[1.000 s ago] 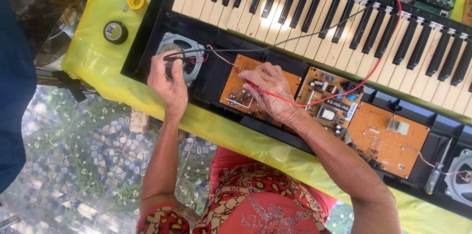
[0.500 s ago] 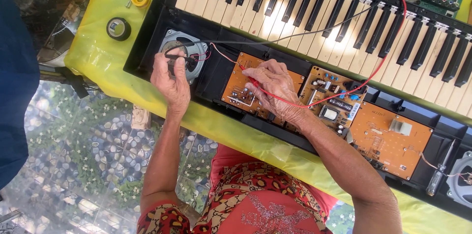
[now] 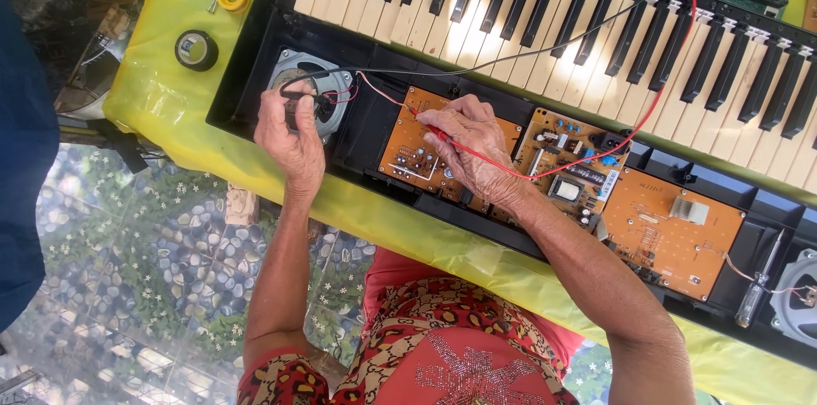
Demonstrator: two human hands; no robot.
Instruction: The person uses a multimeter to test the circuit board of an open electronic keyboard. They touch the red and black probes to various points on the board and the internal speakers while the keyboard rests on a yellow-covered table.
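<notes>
Red probe (image 3: pixel 438 134) lies pinched in the right hand (image 3: pixel 477 145), tip on the orange board (image 3: pixel 408 150) near the tabletop's front edge; left hand (image 3: pixel 294 137), leftward, pinches the black probe (image 3: pixel 298 95) on the speaker (image 3: pixel 311 103).

Both my forearms reach forward, bare to the elbow. My left hand (image 3: pixel 294 139) lies back-up, its fingers (image 3: pixel 274 103) curled down and pinched together at the tips. My right hand (image 3: pixel 477 145) sits to its right, wrist bent slightly, knuckles raised, fingers (image 3: pixel 442 126) bunched in a closed pinch.
</notes>
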